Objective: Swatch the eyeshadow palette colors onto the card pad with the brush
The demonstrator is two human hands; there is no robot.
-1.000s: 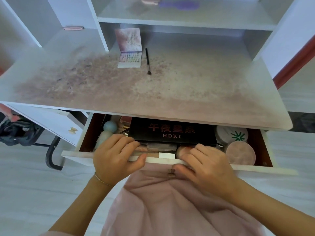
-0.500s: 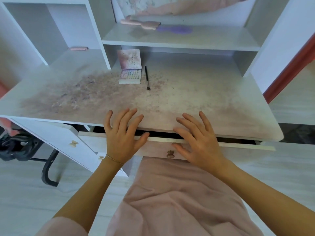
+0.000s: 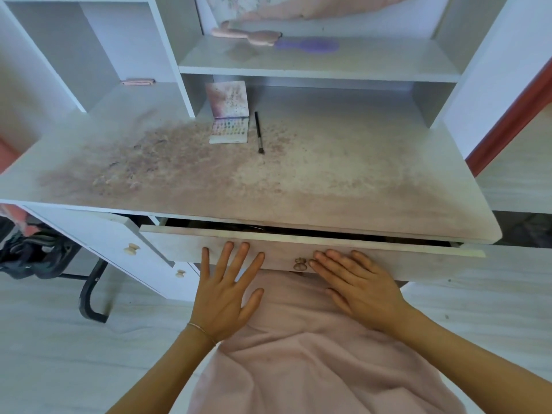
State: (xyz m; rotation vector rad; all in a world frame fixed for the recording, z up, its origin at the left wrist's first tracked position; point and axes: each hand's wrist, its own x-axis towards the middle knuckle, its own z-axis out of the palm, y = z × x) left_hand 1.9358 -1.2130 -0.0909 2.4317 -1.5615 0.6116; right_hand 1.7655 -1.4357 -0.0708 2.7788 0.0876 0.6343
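An open eyeshadow palette (image 3: 229,130) with rows of small coloured pans lies at the back of the desk, its lid (image 3: 230,99) propped up behind it. A thin black brush (image 3: 258,132) lies just right of it, bristles toward me. No card pad is in view. My left hand (image 3: 224,291) and my right hand (image 3: 355,282) press flat, fingers straight, against the front of the centre drawer (image 3: 388,258), on either side of its knob (image 3: 299,264). The drawer stands a narrow gap short of the desk edge.
The desk top (image 3: 298,180) is stained pink and brown. A purple hairbrush (image 3: 310,44) and a pink item (image 3: 248,34) lie on the shelf above. A side cabinet door (image 3: 98,243) hangs open at left, beside a dark chair frame (image 3: 89,294). Pink cloth (image 3: 313,354) covers my lap.
The drawer, wide open a second ago with a black box and compacts showing, has been pushed almost shut. Both hands moved from its top edge down onto its front face.
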